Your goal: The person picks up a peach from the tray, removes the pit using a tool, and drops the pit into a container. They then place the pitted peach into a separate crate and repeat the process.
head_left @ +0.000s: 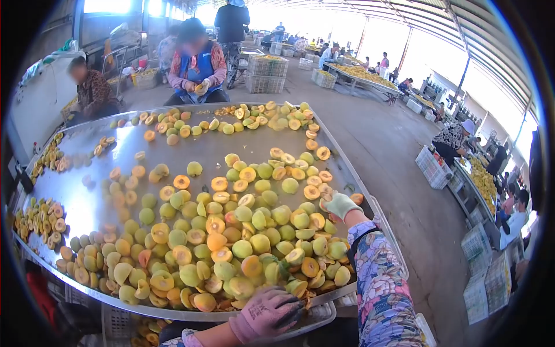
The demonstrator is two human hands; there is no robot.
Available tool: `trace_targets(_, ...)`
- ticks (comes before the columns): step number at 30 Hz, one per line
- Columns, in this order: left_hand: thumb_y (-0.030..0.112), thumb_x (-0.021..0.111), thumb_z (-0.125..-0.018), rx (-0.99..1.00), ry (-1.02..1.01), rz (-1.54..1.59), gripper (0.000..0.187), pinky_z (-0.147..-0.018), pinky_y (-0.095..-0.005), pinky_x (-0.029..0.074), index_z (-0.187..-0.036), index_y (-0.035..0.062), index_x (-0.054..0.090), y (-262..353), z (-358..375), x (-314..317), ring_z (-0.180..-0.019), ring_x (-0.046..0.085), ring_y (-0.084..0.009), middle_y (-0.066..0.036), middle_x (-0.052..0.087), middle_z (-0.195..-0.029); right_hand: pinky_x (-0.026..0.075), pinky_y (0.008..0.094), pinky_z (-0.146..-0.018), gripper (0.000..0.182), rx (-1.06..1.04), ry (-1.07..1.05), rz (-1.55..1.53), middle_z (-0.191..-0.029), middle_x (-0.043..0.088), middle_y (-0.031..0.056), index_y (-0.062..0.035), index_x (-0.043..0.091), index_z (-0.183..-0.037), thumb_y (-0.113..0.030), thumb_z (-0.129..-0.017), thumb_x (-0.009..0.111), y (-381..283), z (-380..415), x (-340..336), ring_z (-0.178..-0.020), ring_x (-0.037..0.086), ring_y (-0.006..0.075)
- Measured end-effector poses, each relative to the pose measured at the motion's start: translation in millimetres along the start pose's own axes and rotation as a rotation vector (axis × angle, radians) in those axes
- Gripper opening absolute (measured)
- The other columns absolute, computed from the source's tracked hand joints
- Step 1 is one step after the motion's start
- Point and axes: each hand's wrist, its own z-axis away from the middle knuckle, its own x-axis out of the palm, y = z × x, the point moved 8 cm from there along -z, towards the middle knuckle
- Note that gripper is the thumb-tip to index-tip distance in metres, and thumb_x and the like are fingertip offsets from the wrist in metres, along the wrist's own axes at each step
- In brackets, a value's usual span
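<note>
Halved and whole yellow-green apricots [243, 248] lie heaped on a metal table [202, 151], many with the brown pit or hollow showing. My right hand [341, 206], in a pale green glove, reaches to the table's right side. Its fingers are bent onto an apricot half [325, 192] at the heap's edge, and the fingertips are partly hidden. At the near rim, my left hand [267, 313] wears a pink glove with dark fingertips. Its fingers curl together beside the nearest fruit; whatever lies under them is hidden.
Pitted halves [40, 220] lie in piles along the table's left side. Across the table sits a person [199, 69] handling fruit, with another person [92, 89] at the far left. Stacked crates [267, 74] stand behind. To the right are a concrete floor [393, 156] and more crates [433, 168].
</note>
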Motion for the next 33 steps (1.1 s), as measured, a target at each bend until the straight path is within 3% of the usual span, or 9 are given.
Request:
trace_targets(2,0.02,0.076,-0.082,0.014,-0.019,0.013,0.04,-0.091,-0.0423,0.053,-0.119,0.0097,0.067,7,-1,-1,-0.105,0.064,-0.0317,-0.012,0.065,-0.115,0.057,0.0405,-0.064,0.04,0.038,0.15,-0.04,-0.084,0.071,0.019,-0.0102,0.061,-0.12,-0.034,-0.088,0.065,-27,36,-38,-0.068,0.07,0.0321)
trace_targets(4,0.024,0.074,-0.082,-0.01,-0.034,-0.014,0.033,-0.096,-0.0462,0.049,-0.11,0.0066,0.07,11,-5,-4,-0.106,0.063,-0.036,-0.016,0.067,-0.11,0.051,0.0381,-0.052,0.036,0.409,-0.396,-0.367,-0.076,0.069,0.0143,-0.0119,0.062,-0.12,-0.024,-0.087,0.07,-48,84,-50,-0.058,0.065,0.024)
trace_targets(7,0.021,0.075,-0.08,0.023,0.009,0.011,0.032,-0.092,-0.0457,0.051,-0.108,0.0055,0.07,17,-9,-12,-0.104,0.063,-0.0352,-0.016,0.067,-0.107,0.043,0.0336,-0.042,0.029,0.672,-0.59,-0.374,-0.066,0.064,0.0086,-0.0071,0.064,-0.11,-0.016,-0.084,0.073,1,93,-48,-0.048,0.057,0.0174)
trace_targets(14,0.019,0.075,-0.08,-0.025,0.015,-0.006,0.033,-0.088,-0.0453,0.052,-0.11,0.0059,0.07,14,-4,-13,-0.103,0.063,-0.0343,-0.015,0.067,-0.107,0.038,0.0366,-0.037,0.008,0.37,0.13,-0.504,-0.057,0.056,0.008,-0.0022,0.061,-0.087,-0.007,-0.083,0.065,-28,50,-110,-0.041,0.051,0.0188)
trace_targets(18,0.018,0.075,-0.078,-0.035,0.011,-0.01,0.034,-0.089,-0.0447,0.052,-0.11,0.0056,0.069,15,-5,-16,-0.104,0.063,-0.0337,-0.015,0.066,-0.108,0.035,0.0352,-0.036,0.011,0.439,0.117,-0.654,-0.056,0.054,0.0084,-0.0031,0.056,-0.092,-0.004,-0.083,0.063,-24,17,-77,-0.041,0.05,0.0187)
trace_targets(21,0.019,0.074,-0.078,-0.014,-0.02,-0.003,0.036,-0.09,-0.0452,0.051,-0.111,0.0047,0.068,9,-3,-11,-0.104,0.062,-0.034,-0.015,0.066,-0.109,0.033,0.0334,-0.037,0.04,0.501,-0.164,-0.856,-0.064,0.055,0.009,-0.0071,0.043,-0.122,-0.009,-0.088,0.065,-21,0,-38,-0.043,0.047,0.017)
trace_targets(24,0.023,0.072,-0.078,0.022,-0.04,0.005,0.039,-0.092,-0.0463,0.05,-0.112,0.0035,0.067,9,-2,-8,-0.106,0.061,-0.0351,-0.016,0.065,-0.111,0.035,0.0326,-0.038,0.036,0.504,-0.265,-1.03,-0.065,0.055,0.0078,-0.0093,0.044,-0.118,-0.008,-0.089,0.066,-25,1,-24,-0.044,0.048,0.0168)
trace_targets(30,0.024,0.072,-0.078,0.011,-0.01,0.012,0.039,-0.092,-0.0462,0.05,-0.112,0.004,0.067,11,-3,-10,-0.105,0.061,-0.0352,-0.016,0.065,-0.11,0.041,0.0324,-0.043,0.051,0.372,-0.392,-0.424,-0.08,0.068,0.0045,-0.0156,0.048,-0.132,-0.015,-0.088,0.074,-28,9,-43,-0.053,0.055,0.0146)
trace_targets(33,0.024,0.072,-0.079,0.021,-0.047,-0.006,0.039,-0.091,-0.046,0.05,-0.112,0.0044,0.067,10,1,-4,-0.105,0.061,-0.0349,-0.015,0.065,-0.11,0.041,0.0327,-0.042,0.036,0.622,-0.553,-0.486,-0.08,0.07,0.0052,-0.0125,0.058,-0.121,-0.017,-0.088,0.072,-13,30,-35,-0.049,0.055,0.0155)
